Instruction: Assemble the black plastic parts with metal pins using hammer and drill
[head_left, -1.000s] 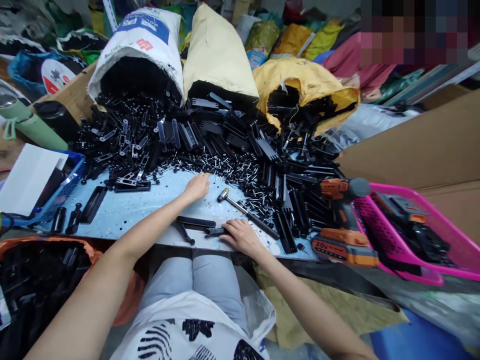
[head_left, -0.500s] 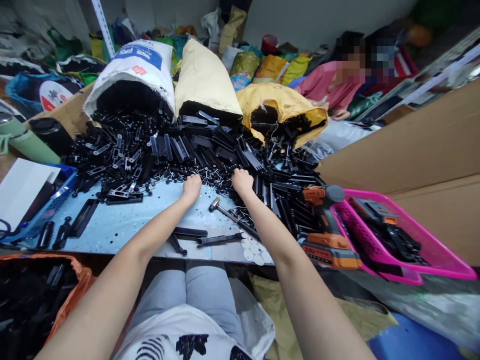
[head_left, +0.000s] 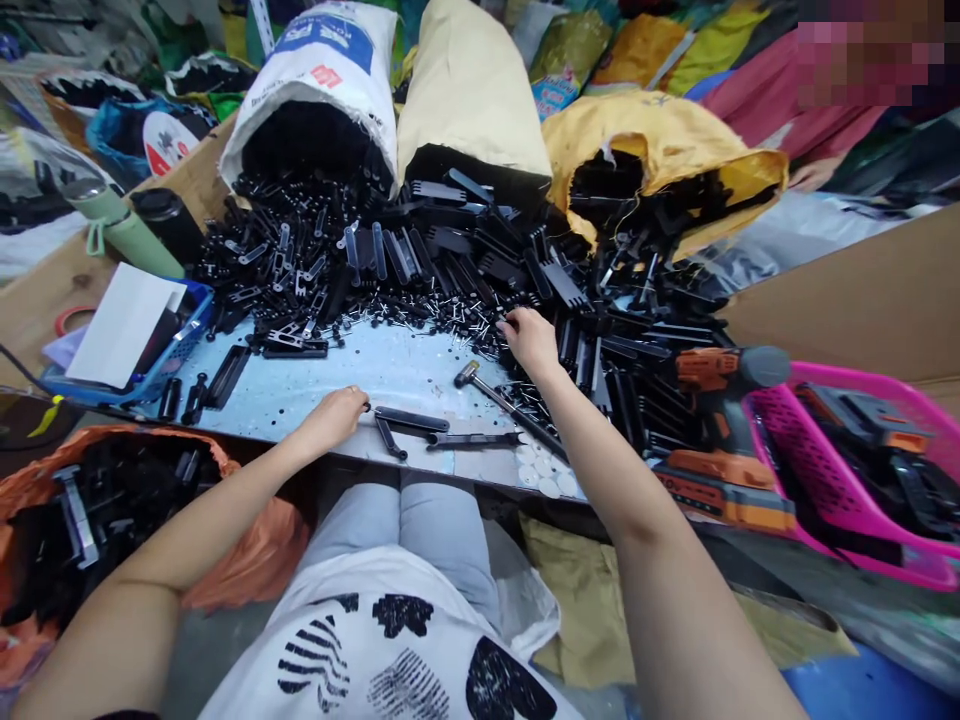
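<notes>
My left hand [head_left: 334, 417] rests near the front edge of the pale blue work board [head_left: 300, 385], fingers curled, pinching something small beside the end of a long black plastic bar [head_left: 411, 419]. Two more black pieces [head_left: 472, 439] lie just right of that bar. My right hand [head_left: 531, 340] reaches into the strip of small metal rivets [head_left: 427, 312] at the foot of the big heap of black plastic parts [head_left: 420, 255]; whether its fingers hold anything is hidden. A small hammer [head_left: 507, 404] lies between my hands.
Three open sacks [head_left: 472, 90] spill parts at the back. An orange cordless drill [head_left: 712, 430] and a pink basket [head_left: 877, 470] stand at the right. A blue basket [head_left: 161, 350] with a white sheet and a green bottle [head_left: 112, 225] are at the left. An orange bag of parts [head_left: 112, 500] sits lower left. Another person in pink is at the far right.
My left hand has pulled back from the rivets to the black bar at the board's front. My right hand stays in the rivets, shifted slightly right. The head camera tilted down.
</notes>
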